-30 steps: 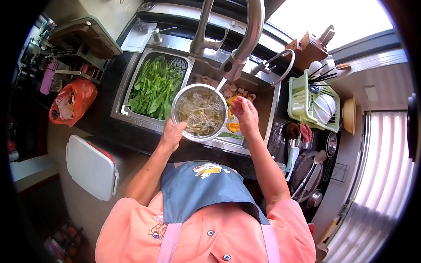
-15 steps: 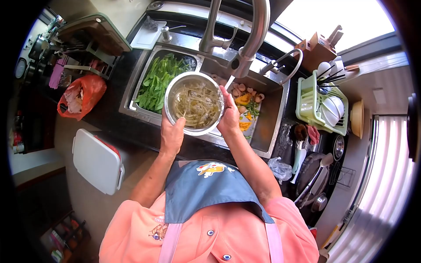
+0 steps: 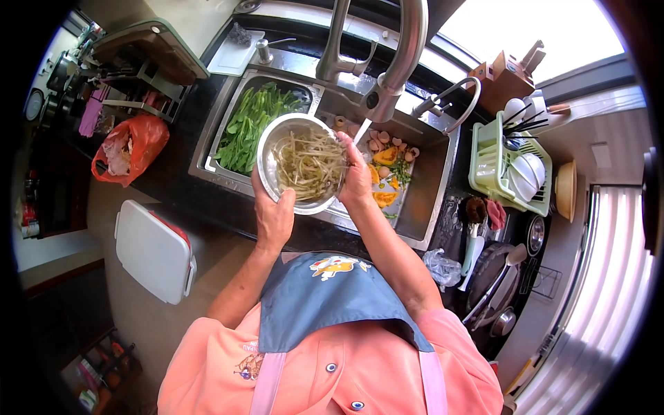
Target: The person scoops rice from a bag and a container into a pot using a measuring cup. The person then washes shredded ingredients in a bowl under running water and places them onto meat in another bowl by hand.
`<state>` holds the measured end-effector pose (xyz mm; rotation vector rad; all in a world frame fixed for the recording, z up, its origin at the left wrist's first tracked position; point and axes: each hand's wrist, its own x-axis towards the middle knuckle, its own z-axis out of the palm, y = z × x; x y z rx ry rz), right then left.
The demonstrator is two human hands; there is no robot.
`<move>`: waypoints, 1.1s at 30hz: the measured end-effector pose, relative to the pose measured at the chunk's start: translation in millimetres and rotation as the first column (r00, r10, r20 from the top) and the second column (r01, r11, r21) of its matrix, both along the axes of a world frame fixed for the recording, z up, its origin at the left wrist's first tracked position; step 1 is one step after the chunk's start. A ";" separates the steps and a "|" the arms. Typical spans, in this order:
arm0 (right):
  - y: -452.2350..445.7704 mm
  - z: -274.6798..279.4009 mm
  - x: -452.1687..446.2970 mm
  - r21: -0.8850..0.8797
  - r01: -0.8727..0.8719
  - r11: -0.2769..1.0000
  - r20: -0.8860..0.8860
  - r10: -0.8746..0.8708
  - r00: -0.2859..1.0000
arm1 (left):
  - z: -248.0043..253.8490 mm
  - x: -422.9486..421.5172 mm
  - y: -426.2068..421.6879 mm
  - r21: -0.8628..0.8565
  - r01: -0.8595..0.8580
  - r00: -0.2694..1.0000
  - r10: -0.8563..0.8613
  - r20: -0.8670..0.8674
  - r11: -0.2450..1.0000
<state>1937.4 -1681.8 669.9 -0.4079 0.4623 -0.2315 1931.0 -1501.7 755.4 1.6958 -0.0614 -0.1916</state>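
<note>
A round metal bowl (image 3: pixel 265 160) is between my hands above the front of the sink, tipped toward the right. Pale greenish-brown strands (image 3: pixel 309 164), looking like shredded vegetable or noodles, are heaped in it, mostly toward its right side. My left hand (image 3: pixel 273 216) grips the bowl's lower left rim, thumb on top. At the right rim, my right hand (image 3: pixel 356 178) is closed on the bowl with its fingertips beside the strands; its underside fingers are hidden. Water runs from the faucet (image 3: pixel 382 100) just right of the bowl.
Leafy greens (image 3: pixel 252 124) fill a tub in the left basin. Eggshells (image 3: pixel 379 143) and orange peelings (image 3: pixel 384 199) lie in the right basin (image 3: pixel 423 187). A green dish rack (image 3: pixel 477 162) stands to the right, a red plastic bag (image 3: pixel 131 149) hangs at left, above a white-lidded bin (image 3: pixel 152 252).
The bowl has tipped to the right, and the liquid over the strands has dropped. The strands have slid rightward, and my right fingers have moved up over the rim.
</note>
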 end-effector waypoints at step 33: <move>19.2 -17.7 39.0 0.213 -0.087 0.973 -0.066 0.103 0.992 | 45.6 -4.9 -4.2 0.365 -0.029 0.924 -0.114 0.364 0.931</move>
